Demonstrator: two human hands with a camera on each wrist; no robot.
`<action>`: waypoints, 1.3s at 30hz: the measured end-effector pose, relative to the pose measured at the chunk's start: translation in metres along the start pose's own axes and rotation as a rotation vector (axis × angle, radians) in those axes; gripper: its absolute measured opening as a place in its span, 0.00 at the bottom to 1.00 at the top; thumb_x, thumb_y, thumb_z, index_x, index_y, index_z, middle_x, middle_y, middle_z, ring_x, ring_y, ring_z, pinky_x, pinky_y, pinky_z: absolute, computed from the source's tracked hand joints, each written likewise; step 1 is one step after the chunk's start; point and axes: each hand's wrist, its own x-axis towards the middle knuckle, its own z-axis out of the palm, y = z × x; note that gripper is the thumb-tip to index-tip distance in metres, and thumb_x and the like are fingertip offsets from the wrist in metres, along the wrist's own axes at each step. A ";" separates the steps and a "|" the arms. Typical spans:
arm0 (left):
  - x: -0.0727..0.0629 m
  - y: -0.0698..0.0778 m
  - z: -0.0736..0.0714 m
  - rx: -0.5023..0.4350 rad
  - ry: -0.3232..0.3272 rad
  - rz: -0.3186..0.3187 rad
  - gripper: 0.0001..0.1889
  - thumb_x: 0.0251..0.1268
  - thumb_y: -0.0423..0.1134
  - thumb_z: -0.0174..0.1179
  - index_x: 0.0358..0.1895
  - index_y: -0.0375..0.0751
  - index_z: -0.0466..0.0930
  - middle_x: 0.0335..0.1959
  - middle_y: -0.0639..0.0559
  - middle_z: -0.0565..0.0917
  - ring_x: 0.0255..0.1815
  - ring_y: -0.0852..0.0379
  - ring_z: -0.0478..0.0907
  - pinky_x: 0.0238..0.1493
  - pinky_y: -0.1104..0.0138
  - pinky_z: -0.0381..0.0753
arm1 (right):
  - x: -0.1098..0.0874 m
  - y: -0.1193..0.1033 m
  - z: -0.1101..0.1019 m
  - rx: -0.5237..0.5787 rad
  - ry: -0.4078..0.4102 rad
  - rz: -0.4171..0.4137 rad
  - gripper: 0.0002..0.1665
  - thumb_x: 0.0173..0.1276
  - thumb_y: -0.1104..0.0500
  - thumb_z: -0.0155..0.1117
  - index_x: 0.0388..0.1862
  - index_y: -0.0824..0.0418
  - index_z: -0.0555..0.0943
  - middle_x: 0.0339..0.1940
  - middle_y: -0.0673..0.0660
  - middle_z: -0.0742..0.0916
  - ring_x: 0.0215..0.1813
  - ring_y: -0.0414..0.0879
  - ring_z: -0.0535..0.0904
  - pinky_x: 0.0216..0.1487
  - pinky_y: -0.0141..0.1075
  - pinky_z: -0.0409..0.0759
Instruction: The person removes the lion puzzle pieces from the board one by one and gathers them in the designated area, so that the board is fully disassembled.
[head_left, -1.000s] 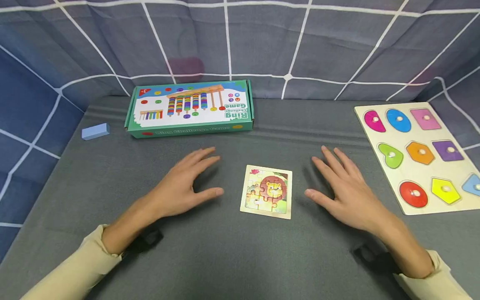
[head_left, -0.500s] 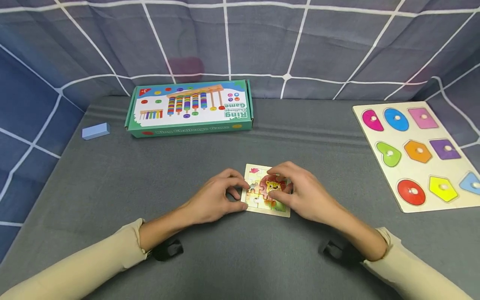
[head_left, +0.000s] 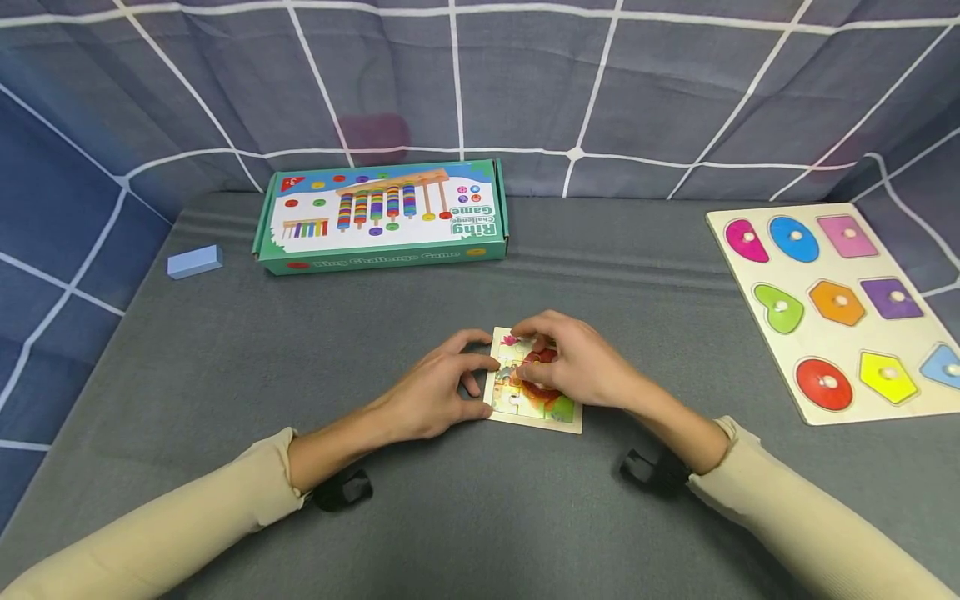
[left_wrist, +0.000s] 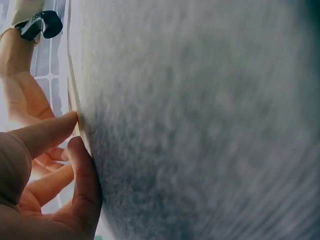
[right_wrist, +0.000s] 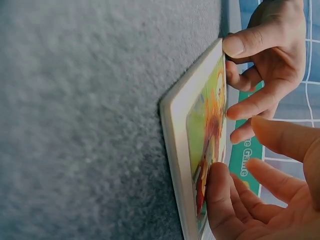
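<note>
A small square jigsaw puzzle (head_left: 536, 423) with a lion picture lies in its pale frame on the table in front of me. My left hand (head_left: 438, 387) touches the frame's left edge, thumb tip at the near corner and a fingertip further up. Over the picture is my right hand (head_left: 581, 358), hiding its upper right part. In the right wrist view a fingertip of the right hand (right_wrist: 270, 195) touches the picture, while the thumb stands above it. No loose piece shows in either hand. The left wrist view shows the puzzle only as a thin edge.
A green Ring Challenge Game box (head_left: 378, 218) lies at the back. Left of it is a light blue block (head_left: 195, 262). A wooden board (head_left: 813, 329) with coloured knobbed shapes lies at the right. A checked cloth (head_left: 525, 92) hangs behind the grey table (head_left: 300, 333).
Both hands have come inward from either side of the puzzle to touch it. In the last half second the right hand has slid left over the picture; the left has stayed nearly still.
</note>
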 end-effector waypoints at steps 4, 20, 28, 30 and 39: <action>0.002 0.000 -0.002 0.025 -0.011 -0.001 0.26 0.53 0.34 0.75 0.57 0.35 0.80 0.70 0.43 0.66 0.35 0.66 0.77 0.42 0.67 0.75 | 0.004 -0.002 0.000 -0.001 -0.028 0.000 0.23 0.60 0.62 0.74 0.54 0.64 0.81 0.39 0.55 0.82 0.38 0.47 0.75 0.38 0.41 0.72; 0.002 0.002 -0.004 0.048 -0.034 -0.008 0.26 0.55 0.36 0.74 0.57 0.36 0.79 0.71 0.43 0.67 0.34 0.65 0.75 0.45 0.64 0.74 | 0.006 -0.003 0.003 0.038 -0.059 -0.004 0.24 0.61 0.64 0.73 0.57 0.63 0.81 0.49 0.57 0.81 0.42 0.49 0.75 0.42 0.41 0.73; 0.001 0.003 -0.005 0.062 -0.053 -0.008 0.27 0.56 0.37 0.74 0.60 0.36 0.78 0.72 0.42 0.65 0.35 0.65 0.75 0.45 0.63 0.74 | 0.008 -0.001 0.003 0.047 -0.097 0.008 0.31 0.62 0.66 0.70 0.65 0.67 0.74 0.49 0.59 0.78 0.43 0.50 0.73 0.43 0.42 0.72; 0.001 0.003 -0.005 0.071 -0.057 -0.011 0.28 0.57 0.37 0.73 0.61 0.37 0.77 0.73 0.42 0.65 0.35 0.65 0.75 0.44 0.63 0.74 | 0.008 -0.001 0.003 0.020 -0.079 0.009 0.31 0.62 0.66 0.70 0.64 0.68 0.75 0.49 0.60 0.79 0.43 0.50 0.73 0.43 0.42 0.72; 0.001 0.002 -0.005 0.095 -0.065 -0.002 0.28 0.59 0.39 0.72 0.63 0.37 0.77 0.73 0.42 0.64 0.34 0.63 0.75 0.45 0.62 0.73 | 0.009 -0.004 0.008 -0.214 -0.021 0.053 0.24 0.63 0.61 0.71 0.57 0.66 0.81 0.45 0.56 0.78 0.44 0.48 0.71 0.44 0.42 0.69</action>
